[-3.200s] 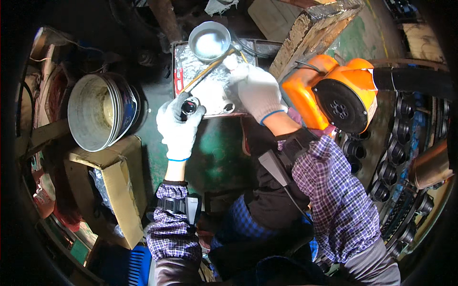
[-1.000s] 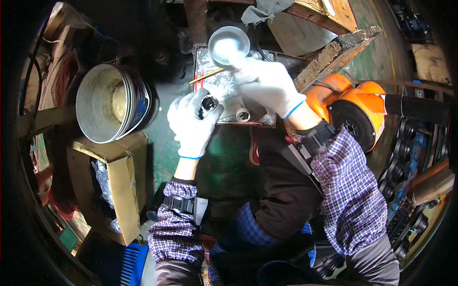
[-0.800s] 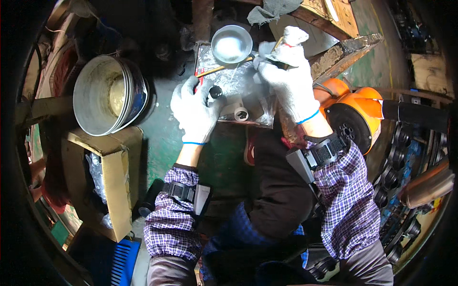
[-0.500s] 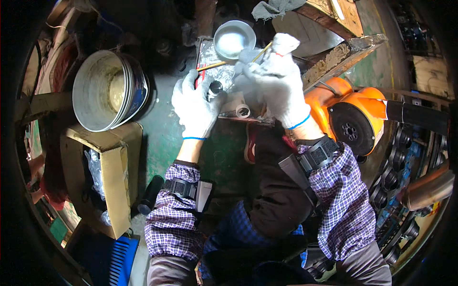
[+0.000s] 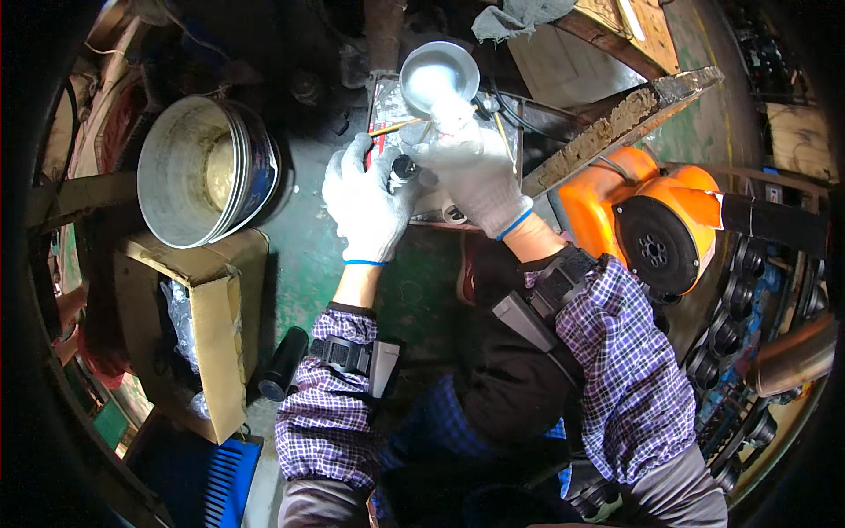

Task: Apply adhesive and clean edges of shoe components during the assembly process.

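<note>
My left hand (image 5: 365,207), in a white knit glove with a blue cuff, is closed around a small black cylindrical part (image 5: 404,167) whose round end faces up. A thin yellow-brown stick (image 5: 396,128) lies just beyond its fingertips. My right hand (image 5: 486,180), gloved the same way, is at the right of that part, its fingers partly smeared by motion. A white cloth-like wad (image 5: 452,116) sticks out from the right hand over the near rim of a light grey bowl (image 5: 410,86). A white ring-ended piece (image 5: 454,214) lies below the hands.
A tray-like surface (image 5: 384,92) lies under the bowl. To the left stand a whitish bucket (image 5: 167,176) and an open cardboard box (image 5: 224,352). An orange machine with a black disc (image 5: 598,194) and a rough wooden board (image 5: 607,132) are at the right. A black cylinder (image 5: 283,363) lies beside my left forearm.
My right hand has moved left and the white wad has swung from its upper right to the bowl's near rim. My left hand still holds the black part, its end tilted more to the right.
</note>
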The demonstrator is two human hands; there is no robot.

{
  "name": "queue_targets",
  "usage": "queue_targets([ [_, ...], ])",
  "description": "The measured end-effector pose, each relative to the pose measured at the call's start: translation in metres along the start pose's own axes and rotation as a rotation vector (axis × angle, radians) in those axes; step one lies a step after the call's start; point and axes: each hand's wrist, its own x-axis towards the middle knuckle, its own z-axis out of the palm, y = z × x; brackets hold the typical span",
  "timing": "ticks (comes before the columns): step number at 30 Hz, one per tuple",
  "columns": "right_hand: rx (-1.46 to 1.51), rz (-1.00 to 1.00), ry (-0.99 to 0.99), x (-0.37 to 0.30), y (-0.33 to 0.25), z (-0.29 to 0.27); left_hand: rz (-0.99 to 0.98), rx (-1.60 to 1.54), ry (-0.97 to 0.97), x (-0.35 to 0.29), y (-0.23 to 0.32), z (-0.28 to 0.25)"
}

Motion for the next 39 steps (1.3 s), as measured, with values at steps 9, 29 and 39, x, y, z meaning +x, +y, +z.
queue_targets([
  [9,-0.105,-0.11,0.0,0.001,-0.004,-0.004,-0.002,-0.004,-0.01,-0.001,-0.003,-0.002],
  [29,0.018,0.031,-0.007,-0.001,0.003,0.017,0.026,-0.015,0.054,0.001,0.001,0.001],
  [39,0.049,0.085,-0.073,0.007,0.001,0.001,0.023,-0.003,0.039,0.001,0.002,-0.002],
])
